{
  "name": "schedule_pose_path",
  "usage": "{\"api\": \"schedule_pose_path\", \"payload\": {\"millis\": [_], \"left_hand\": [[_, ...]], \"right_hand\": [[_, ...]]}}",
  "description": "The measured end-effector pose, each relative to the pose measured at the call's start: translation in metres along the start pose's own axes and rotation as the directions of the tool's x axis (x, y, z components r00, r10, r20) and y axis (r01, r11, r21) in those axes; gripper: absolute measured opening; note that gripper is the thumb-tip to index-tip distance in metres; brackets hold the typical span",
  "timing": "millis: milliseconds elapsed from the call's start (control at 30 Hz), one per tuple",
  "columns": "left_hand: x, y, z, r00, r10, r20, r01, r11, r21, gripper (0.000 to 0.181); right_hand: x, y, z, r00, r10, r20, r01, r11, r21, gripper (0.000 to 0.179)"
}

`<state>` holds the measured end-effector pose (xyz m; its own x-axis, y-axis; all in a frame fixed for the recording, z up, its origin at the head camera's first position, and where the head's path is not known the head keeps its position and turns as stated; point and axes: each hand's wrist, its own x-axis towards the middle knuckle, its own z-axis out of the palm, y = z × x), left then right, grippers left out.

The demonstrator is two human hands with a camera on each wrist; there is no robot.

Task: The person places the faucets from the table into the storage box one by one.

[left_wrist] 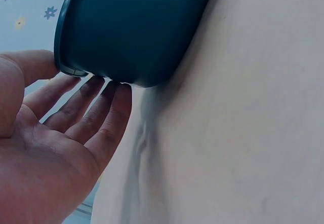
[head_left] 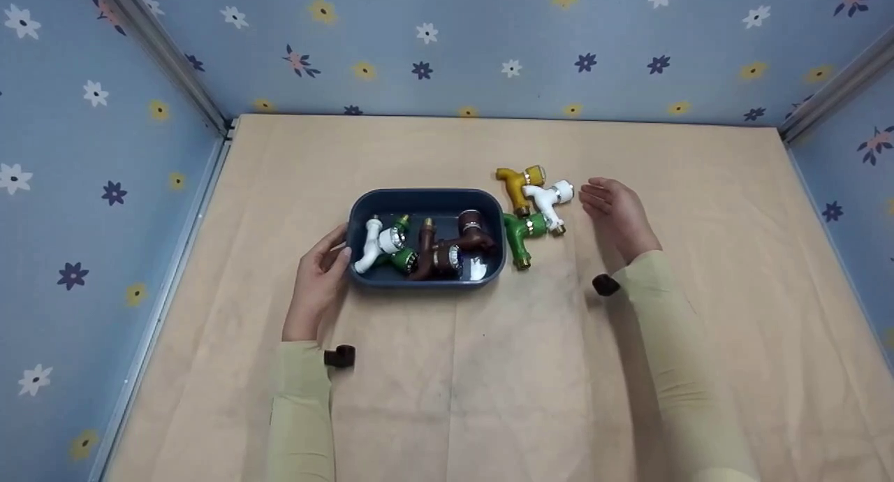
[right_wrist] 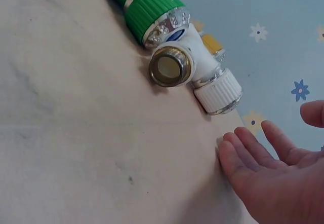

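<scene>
A dark blue tub [head_left: 426, 201] stands mid-table and holds several taps: white, green and brown ones [head_left: 447, 248]. My left hand [head_left: 323, 269] rests against the tub's left end, straight fingers [left_wrist: 96, 110] touching its wall [left_wrist: 136, 31] and thumb at the rim. Right of the tub lie a yellow tap [head_left: 518, 182], a white tap [head_left: 552, 198] and a green tap [head_left: 522, 232] in a cluster. My right hand [head_left: 614, 209] hovers just right of the white tap [right_wrist: 210, 77], fingers [right_wrist: 248, 153] relaxed and holding nothing. The green tap [right_wrist: 147, 6] touches the white one.
A beige paper sheet [head_left: 489, 370] covers the table. Blue flowered walls [head_left: 489, 49] enclose it at the back and both sides. Metal corner rails [head_left: 167, 56] run along the wall joints.
</scene>
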<state>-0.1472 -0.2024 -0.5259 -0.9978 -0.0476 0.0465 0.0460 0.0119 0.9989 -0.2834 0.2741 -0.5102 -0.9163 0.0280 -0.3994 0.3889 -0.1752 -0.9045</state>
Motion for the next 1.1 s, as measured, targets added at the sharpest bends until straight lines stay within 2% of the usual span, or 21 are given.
{"api": "schedule_pose_path", "payload": {"millis": [167,300,400,533,633,800,933,1100], "left_hand": [[-0.004,0.016,0.003,1.000,-0.020,0.011,0.020,1.000,0.004,0.044],[-0.005,0.017,0.004,1.000,-0.023,0.009,0.022,1.000,0.005,0.044],[-0.002,0.005,0.000,1.000,-0.013,0.004,0.013,1.000,0.004,0.044],[0.002,-0.010,-0.003,1.000,0.020,0.000,-0.020,1.000,0.003,0.043],[0.002,-0.011,-0.002,0.999,0.034,-0.010,-0.034,0.999,0.004,0.043],[0.002,-0.010,-0.002,1.000,0.024,-0.014,-0.024,1.000,-0.008,0.043],[0.001,-0.007,-0.001,1.000,0.000,-0.013,0.000,1.000,-0.029,0.043],[-0.003,0.010,0.002,1.000,-0.018,-0.001,0.018,0.999,-0.032,0.044]], "right_hand": [[0.008,0.005,-0.001,1.000,-0.003,0.031,0.002,1.000,0.027,0.048],[0.012,0.007,0.002,0.998,-0.017,0.058,0.015,0.999,0.031,0.048],[0.017,0.009,0.003,0.998,-0.005,0.055,0.004,1.000,0.030,0.047],[0.013,0.006,0.009,0.998,-0.022,0.064,0.023,1.000,-0.019,0.047],[0.007,0.002,0.014,0.996,-0.032,0.089,0.036,0.998,-0.049,0.048],[0.009,-0.002,0.015,0.995,0.001,0.104,0.006,0.998,-0.070,0.049],[0.009,-0.003,0.016,0.992,0.023,0.124,-0.013,0.997,-0.081,0.049],[0.008,-0.003,0.016,0.987,0.023,0.157,-0.002,0.991,-0.135,0.052]]}}
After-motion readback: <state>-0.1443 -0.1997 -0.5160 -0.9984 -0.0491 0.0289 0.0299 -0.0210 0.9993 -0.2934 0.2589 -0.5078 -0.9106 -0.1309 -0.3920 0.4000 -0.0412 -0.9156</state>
